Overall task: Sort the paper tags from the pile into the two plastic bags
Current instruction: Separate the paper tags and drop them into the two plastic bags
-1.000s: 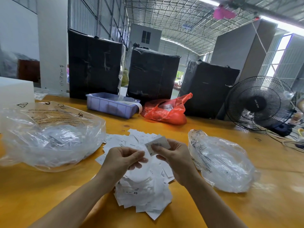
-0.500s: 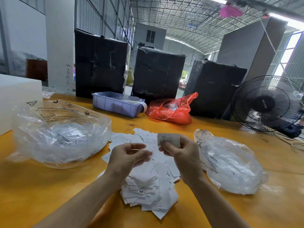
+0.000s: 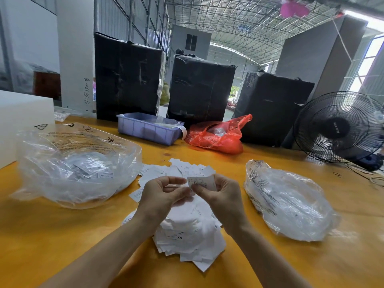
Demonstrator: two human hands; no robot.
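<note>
A pile of white paper tags (image 3: 187, 235) lies on the yellow table (image 3: 52, 235) in front of me. My right hand (image 3: 222, 196) pinches one white paper tag (image 3: 202, 182) between thumb and fingers, just above the pile. My left hand (image 3: 162, 194) hovers beside it with fingers curled; its fingertips sit close to the tag's left edge, and whether they hold it I cannot tell. A large clear plastic bag (image 3: 76, 167) with tags inside sits to the left. A smaller clear plastic bag (image 3: 288, 204) lies to the right.
At the back stand a purple bin (image 3: 145, 129), a red plastic bag (image 3: 218, 136) and three black wrapped boxes (image 3: 126, 77). A black fan (image 3: 338, 127) stands at the right with cables beside it. A white block (image 3: 20, 117) sits far left.
My right hand has turned the tag and brought it lower, toward my left hand. The hands have drawn closer together above the pile.
</note>
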